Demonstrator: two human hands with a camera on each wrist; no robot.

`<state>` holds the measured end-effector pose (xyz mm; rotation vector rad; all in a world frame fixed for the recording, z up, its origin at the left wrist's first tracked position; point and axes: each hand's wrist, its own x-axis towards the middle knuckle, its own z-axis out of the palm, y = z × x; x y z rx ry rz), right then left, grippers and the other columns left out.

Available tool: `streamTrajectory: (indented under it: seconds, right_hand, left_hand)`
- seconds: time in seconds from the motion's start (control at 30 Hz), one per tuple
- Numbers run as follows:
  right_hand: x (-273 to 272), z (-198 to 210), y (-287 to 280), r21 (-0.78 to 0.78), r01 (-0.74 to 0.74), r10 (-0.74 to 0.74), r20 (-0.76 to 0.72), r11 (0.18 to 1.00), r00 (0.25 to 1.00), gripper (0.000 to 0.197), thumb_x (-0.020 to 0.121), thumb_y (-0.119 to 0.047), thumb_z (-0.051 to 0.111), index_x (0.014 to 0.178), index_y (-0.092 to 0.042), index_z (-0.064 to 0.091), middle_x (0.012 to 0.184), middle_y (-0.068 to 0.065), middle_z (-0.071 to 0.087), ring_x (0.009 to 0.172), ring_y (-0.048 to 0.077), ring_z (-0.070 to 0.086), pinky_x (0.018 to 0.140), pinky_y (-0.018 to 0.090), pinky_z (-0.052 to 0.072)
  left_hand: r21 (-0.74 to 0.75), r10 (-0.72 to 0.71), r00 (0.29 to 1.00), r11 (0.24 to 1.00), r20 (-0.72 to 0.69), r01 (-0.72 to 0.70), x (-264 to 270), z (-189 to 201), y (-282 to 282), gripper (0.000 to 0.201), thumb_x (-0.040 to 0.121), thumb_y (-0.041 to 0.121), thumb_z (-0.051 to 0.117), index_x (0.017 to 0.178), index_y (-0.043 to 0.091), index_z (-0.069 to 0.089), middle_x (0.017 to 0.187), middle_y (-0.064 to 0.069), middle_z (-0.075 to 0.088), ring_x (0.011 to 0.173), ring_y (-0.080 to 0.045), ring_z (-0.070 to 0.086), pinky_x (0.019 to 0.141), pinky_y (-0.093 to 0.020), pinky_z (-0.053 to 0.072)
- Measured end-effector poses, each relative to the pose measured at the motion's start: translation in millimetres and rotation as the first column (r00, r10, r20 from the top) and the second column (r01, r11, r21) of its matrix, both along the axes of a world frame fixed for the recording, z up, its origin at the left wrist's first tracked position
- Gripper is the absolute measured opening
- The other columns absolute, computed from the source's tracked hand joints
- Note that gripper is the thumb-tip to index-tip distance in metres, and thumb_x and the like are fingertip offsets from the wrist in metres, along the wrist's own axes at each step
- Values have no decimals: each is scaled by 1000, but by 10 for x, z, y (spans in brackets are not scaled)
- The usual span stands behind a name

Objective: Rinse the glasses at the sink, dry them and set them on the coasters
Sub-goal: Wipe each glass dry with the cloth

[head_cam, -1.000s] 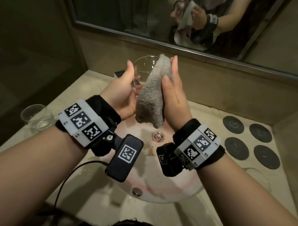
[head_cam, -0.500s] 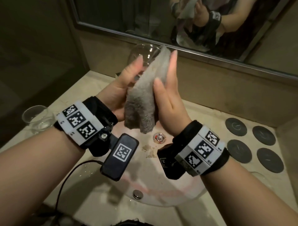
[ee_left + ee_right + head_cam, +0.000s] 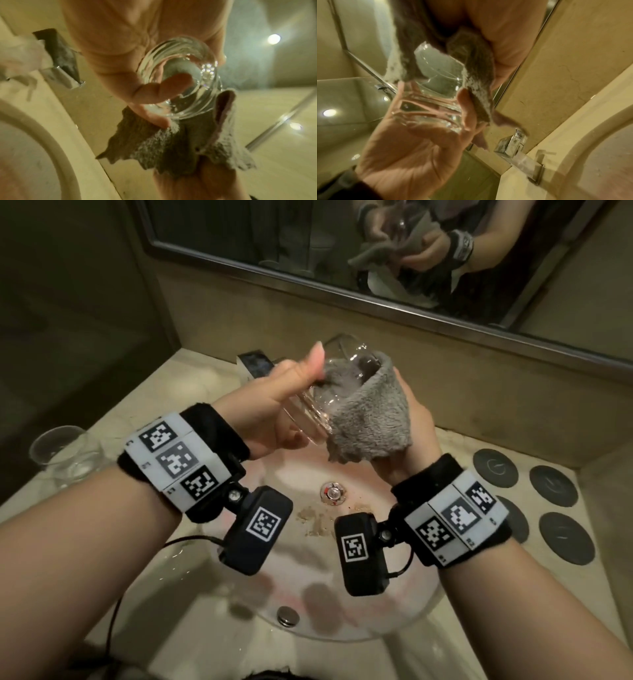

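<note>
A clear glass (image 3: 329,392) is tilted above the sink, its thick base toward me. My left hand (image 3: 284,402) grips it around the base, thumb up along the wall. A grey fluffy cloth (image 3: 370,419) covers the glass's mouth and reaches inside it. My right hand (image 3: 411,426) holds the cloth from behind, its fingers hidden by the fabric. The left wrist view shows the glass (image 3: 180,81) base-on with the cloth (image 3: 171,148) hanging below. In the right wrist view the cloth (image 3: 471,65) drapes over the glass (image 3: 433,94). Several dark round coasters (image 3: 495,469) lie bare on the counter at right.
A second glass (image 3: 63,453) stands on the counter at far left. The round basin (image 3: 342,621) with its drain (image 3: 332,493) lies under my hands. A chrome faucet (image 3: 255,364) sits behind the left hand. The mirror (image 3: 308,241) runs along the back wall.
The cloth was held upright between both hands in front of the glass. Now the glass is tilted base toward me, and the cloth wraps its mouth and sits partly inside.
</note>
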<state>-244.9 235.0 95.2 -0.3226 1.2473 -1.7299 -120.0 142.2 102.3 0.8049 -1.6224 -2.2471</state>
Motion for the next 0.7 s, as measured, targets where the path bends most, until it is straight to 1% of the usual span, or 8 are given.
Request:
streamTrajectory:
  seconds: [0.1, 0.17, 0.23, 0.33, 0.43, 0.53, 0.6, 0.7]
  right_hand:
    - [-28, -37, -17, 119, -20, 37, -138, 993, 990, 46, 98, -47, 37, 124, -13, 52, 93, 17, 63, 66, 27, 64, 54, 40, 53]
    - [-50, -73, 3, 99, -84, 90, -59, 992, 994, 54, 97, -52, 33, 121, -8, 53, 115, 27, 61, 86, 37, 67, 75, 54, 53]
    - [-90, -64, 82, -16, -135, 136, 110, 991, 985, 57, 96, -52, 33, 117, -5, 56, 119, 26, 60, 102, 35, 64, 89, 50, 51]
    - [-232, 81, 203, -183, -104, 155, 295, 978, 943, 41, 85, -21, 53, 119, 2, 54, 103, 20, 65, 92, 29, 66, 89, 42, 53]
    - [-416, 148, 208, 18, 37, -35, -97, 999, 995, 46, 81, 6, 49, 125, -6, 51, 106, 16, 65, 83, 20, 68, 75, 32, 59]
    - [-408, 155, 181, 13, 278, -175, -748, 960, 640, 51, 81, 8, 54, 118, -25, 45, 114, -5, 56, 96, 5, 59, 80, 27, 55]
    - [-269, 104, 175, -79, 101, -115, -898, 992, 424, 51, 77, 10, 55, 107, -29, 43, 106, -10, 57, 97, 2, 58, 86, 28, 52]
    - [-54, 45, 222, 37, -204, 107, -932, 978, 347, 25, 83, -13, 58, 97, -33, 51, 94, -17, 60, 86, -7, 58, 76, 14, 45]
  left_hand:
    - [175, -41, 994, 983, -99, 58, 62, -34, -2, 69, 32, 56, 89, 87, 20, 68, 84, -3, 69, 67, -18, 61, 53, -23, 45]
    - [238, -42, 986, 968, -161, 80, 124, -75, -21, 70, 32, 38, 95, 92, 19, 65, 85, -5, 71, 67, -18, 63, 54, -22, 47]
    - [241, -38, 984, 967, -172, 79, 168, -99, -31, 80, 33, 25, 96, 105, 18, 61, 95, -6, 70, 72, -20, 64, 54, -22, 48]
    - [254, 29, 988, 967, -149, 10, 214, -137, -30, 97, 31, 22, 95, 120, 19, 56, 103, -8, 68, 86, -30, 67, 51, -21, 44]
    - [249, 118, 983, 965, -138, -81, 260, -180, -5, 73, 47, 22, 88, 114, 20, 60, 100, -6, 69, 82, -31, 68, 48, -19, 40]
    - [239, 177, 973, 961, -145, -139, 267, -208, 82, 32, 71, 28, 69, 100, 17, 62, 96, -8, 67, 70, -24, 65, 50, -21, 42]
    - [295, 221, 962, 941, -163, -166, 257, -246, 126, 34, 74, 33, 61, 101, 12, 60, 94, -12, 64, 63, -22, 60, 50, -21, 41]
    - [353, 258, 948, 918, -189, -180, 256, -324, 135, 33, 75, 36, 61, 97, 11, 58, 87, -11, 60, 61, -22, 52, 44, -19, 38]
